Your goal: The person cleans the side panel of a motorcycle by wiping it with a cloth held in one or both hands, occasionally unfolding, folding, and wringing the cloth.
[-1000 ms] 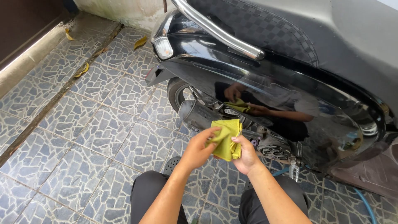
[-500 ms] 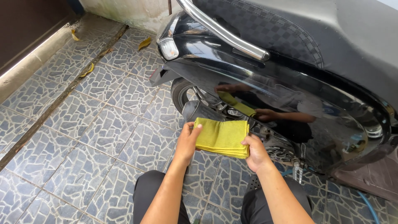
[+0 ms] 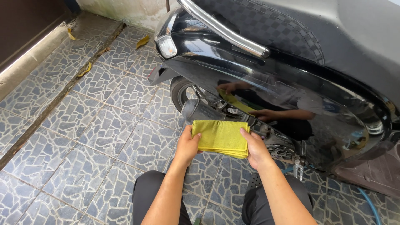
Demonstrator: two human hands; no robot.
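Note:
A folded yellow cloth (image 3: 221, 136) is held flat between both hands, low beside the rear of a black scooter (image 3: 300, 96). My left hand (image 3: 188, 145) grips its left edge with the thumb on top. My right hand (image 3: 255, 149) grips its right edge the same way. The cloth hovers just in front of the scooter's dark exhaust pipe (image 3: 199, 111) and rear wheel (image 3: 185, 89). The glossy black side panel reflects my arms and the cloth.
A chrome grab rail (image 3: 225, 31) and patterned black seat (image 3: 283, 33) are above. Grey stone-pattern floor tiles (image 3: 91, 137) spread left, with dry leaves by a floor gutter (image 3: 85, 70). A blue hose (image 3: 368, 206) lies at lower right. My knees are at the bottom.
The cloth went from bunched in both hands to spread into a neat flat rectangle. My hands moved apart to its two edges and sit slightly lower.

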